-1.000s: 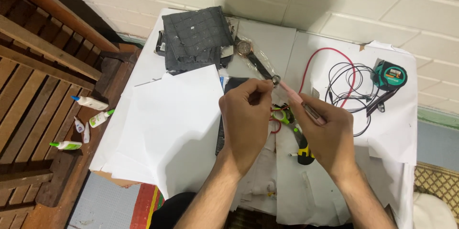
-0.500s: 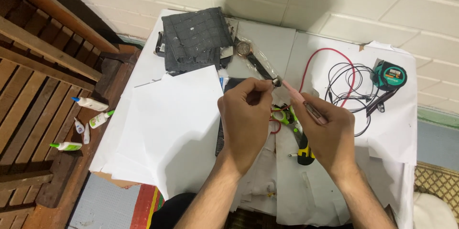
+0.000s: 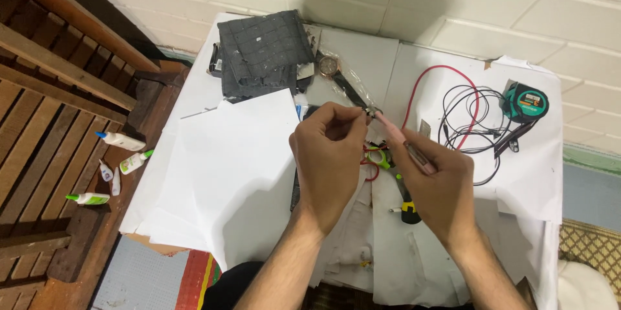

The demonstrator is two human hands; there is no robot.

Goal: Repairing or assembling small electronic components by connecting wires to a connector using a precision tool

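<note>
My left hand (image 3: 331, 155) is raised over the paper-covered table (image 3: 530, 174) and pinches the end of a dark watch strap between thumb and forefinger. The wristwatch (image 3: 330, 67) has a round rose-coloured face and lies just beyond, its strap running toward my fingers. My right hand (image 3: 440, 184) grips a thin pink-tipped tool (image 3: 398, 135), whose tip touches the strap end at my left fingertips. Below my hands lies a yellow and black tool (image 3: 406, 203) beside green-handled scissors (image 3: 381, 155).
A dark grey quilted pad (image 3: 262, 51) lies at the back left, a large white sheet (image 3: 226, 167) in front of it. Red and black wires (image 3: 466, 122) and a teal tape measure (image 3: 525, 101) sit at right. Several small glue bottles (image 3: 119, 142) rest on wooden slats at left.
</note>
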